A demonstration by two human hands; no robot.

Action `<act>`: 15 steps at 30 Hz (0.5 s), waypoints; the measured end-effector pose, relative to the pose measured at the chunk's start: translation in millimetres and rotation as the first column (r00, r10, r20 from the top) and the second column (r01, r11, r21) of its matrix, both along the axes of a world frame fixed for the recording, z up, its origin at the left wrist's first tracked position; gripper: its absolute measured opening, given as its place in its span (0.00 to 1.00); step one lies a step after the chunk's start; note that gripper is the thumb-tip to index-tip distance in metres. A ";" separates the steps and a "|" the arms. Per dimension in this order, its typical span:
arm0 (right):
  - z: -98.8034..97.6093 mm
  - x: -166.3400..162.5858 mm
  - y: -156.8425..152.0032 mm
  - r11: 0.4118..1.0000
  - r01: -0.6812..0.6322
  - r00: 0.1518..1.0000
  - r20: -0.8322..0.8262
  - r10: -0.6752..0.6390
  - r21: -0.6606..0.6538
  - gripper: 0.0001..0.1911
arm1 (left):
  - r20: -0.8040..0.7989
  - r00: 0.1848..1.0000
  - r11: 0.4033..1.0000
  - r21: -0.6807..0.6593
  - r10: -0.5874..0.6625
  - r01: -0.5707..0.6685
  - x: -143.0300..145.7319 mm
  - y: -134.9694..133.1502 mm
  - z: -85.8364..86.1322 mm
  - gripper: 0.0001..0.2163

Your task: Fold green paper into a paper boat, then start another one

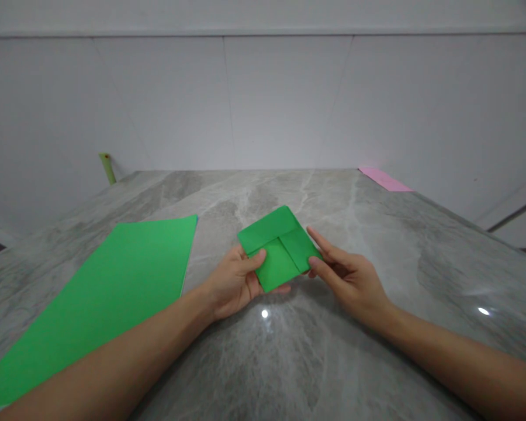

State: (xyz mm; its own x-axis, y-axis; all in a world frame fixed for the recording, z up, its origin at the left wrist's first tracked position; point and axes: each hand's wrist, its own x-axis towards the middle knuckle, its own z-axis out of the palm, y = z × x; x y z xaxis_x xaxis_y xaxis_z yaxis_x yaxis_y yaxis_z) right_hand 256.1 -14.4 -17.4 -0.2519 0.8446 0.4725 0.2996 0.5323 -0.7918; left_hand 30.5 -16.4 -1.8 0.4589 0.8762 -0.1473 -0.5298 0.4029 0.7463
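Note:
A folded green paper square (277, 245) with overlapping flaps is held just above the grey marble table (315, 362). My left hand (234, 283) grips its near left edge, thumb on top and fingers underneath. My right hand (348, 275) pinches its right corner between thumb and fingers. Both forearms reach in from the bottom of the view.
A stack of flat green paper sheets (100, 298) lies on the table to the left. A pink sheet (386, 179) sits at the far right corner. A green stick-like object (107, 168) leans by the white wall at the far left.

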 end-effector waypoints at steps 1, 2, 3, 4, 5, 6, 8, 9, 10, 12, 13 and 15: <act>-0.1 -0.2 -0.7 1.000 -0.011 1.000 0.008 0.011 0.008 0.26 | -0.005 0.998 0.998 0.011 -0.064 0.064 -1.1 -1.2 -0.9 0.11; -0.5 -0.2 -1.1 1.000 -0.022 1.000 0.010 0.022 0.013 0.26 | -0.014 0.991 0.991 0.018 -0.134 0.134 -2.1 -2.4 -1.9 0.13; -1.2 0.1 -1.4 0.999 -0.032 0.999 0.007 0.032 0.017 0.25 | -0.027 0.979 0.979 0.019 -0.202 0.203 -2.9 -3.6 -3.2 0.14; -1.8 0.4 -1.4 0.999 -0.040 0.999 0.000 0.040 0.022 0.23 | -0.042 0.964 0.965 0.014 -0.262 0.263 -3.3 -4.7 -4.6 0.15; -2.1 0.8 -1.3 0.998 -0.045 0.999 -0.008 0.046 0.031 0.22 | -0.058 0.949 0.950 0.004 -0.311 0.312 -3.5 -5.6 -6.1 0.15; -2.1 1.1 -1.1 0.998 -0.046 0.999 -0.014 0.047 0.044 0.22 | -0.072 0.937 0.939 -0.007 -0.343 0.343 -3.3 -6.3 -7.5 0.15; -0.4 1.1 -1.0 0.996 -0.045 0.999 -0.012 0.046 0.079 0.20 | -0.085 0.931 0.935 -0.019 -0.355 0.355 -2.8 -6.6 -9.8 0.14; 1.1 0.8 -1.1 0.994 -0.048 0.999 -0.005 0.049 0.102 0.20 | -0.082 0.934 0.938 -0.020 -0.347 0.347 -2.6 -6.4 -10.3 0.14; 2.8 0.5 -1.3 0.990 -0.058 0.998 0.004 0.058 0.132 0.20 | -0.073 0.938 0.941 -0.017 -0.338 0.338 -2.6 -5.9 -10.5 0.13; 5.7 0.1 -1.7 0.977 -0.099 0.995 0.030 0.095 0.191 0.22 | -0.046 0.946 0.947 -0.008 -0.321 0.321 -3.2 -4.5 -9.9 0.13; 6.7 0.1 -1.7 0.968 -0.126 0.992 0.049 0.118 0.217 0.23 | -0.032 0.947 0.948 -0.005 -0.319 0.319 -3.5 -3.9 -9.2 0.13; 7.6 0.7 -1.3 0.950 -0.179 0.983 0.085 0.162 0.256 0.24 | -0.016 0.946 0.946 -0.007 -0.324 0.324 -4.2 -3.2 -7.8 0.12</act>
